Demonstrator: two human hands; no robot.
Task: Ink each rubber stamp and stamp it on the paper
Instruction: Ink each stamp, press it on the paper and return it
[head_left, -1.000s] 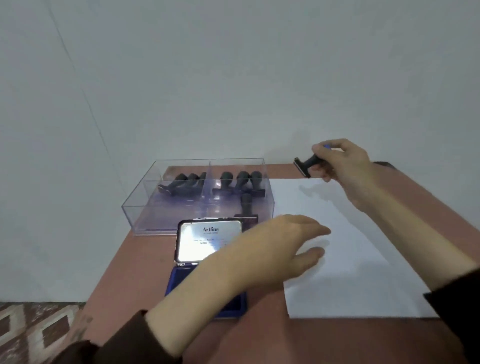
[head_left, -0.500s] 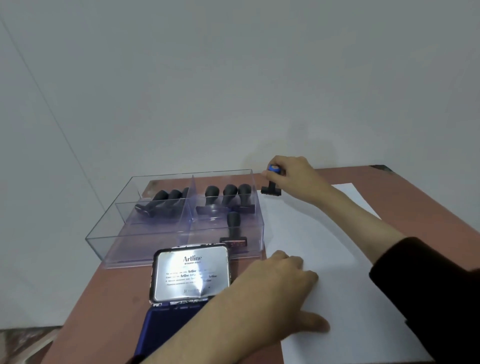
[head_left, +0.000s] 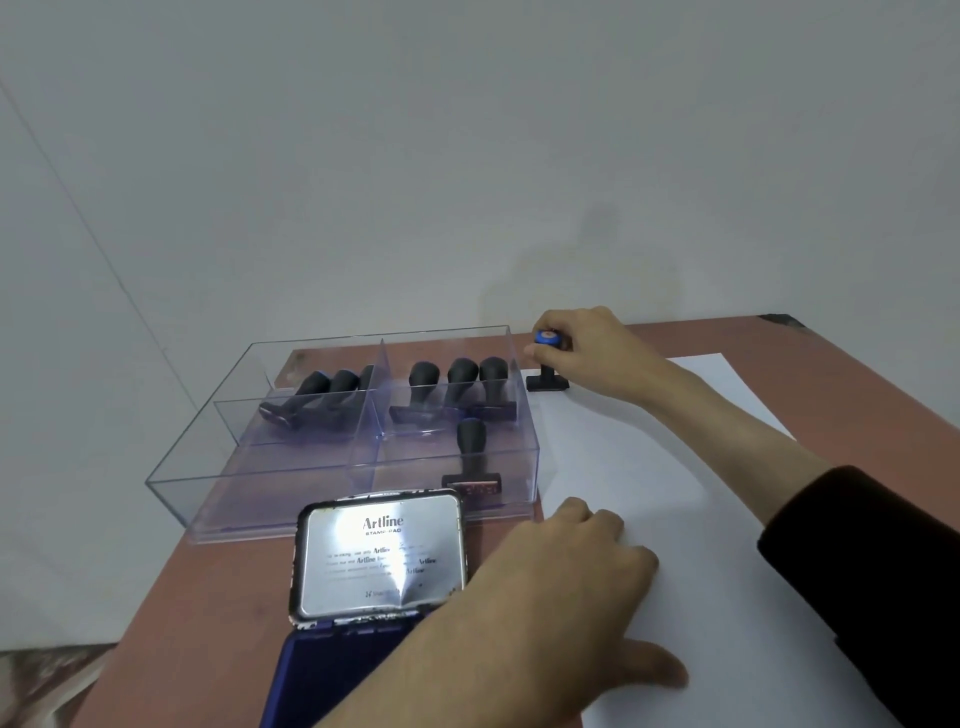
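Note:
My right hand (head_left: 592, 353) grips the blue-capped handle of a black rubber stamp (head_left: 547, 382), whose base stands on the far left corner of the white paper (head_left: 691, 519). My left hand (head_left: 561, 587) lies flat on the paper's left edge, fingers spread. The ink pad (head_left: 332, 670) is open in front of me, its silver Artline lid (head_left: 382, 558) tilted up. Several more black stamps (head_left: 449, 389) lie in the clear plastic box (head_left: 332, 499).
The brown table (head_left: 218, 597) ends at a grey wall behind the box. The box has several compartments; one stamp (head_left: 471, 457) lies in the near right one. A patterned floor shows at the bottom left.
My right hand has carried the stamp from the air down onto the paper's far left corner. My left hand has settled flat on the paper. The camera has moved closer.

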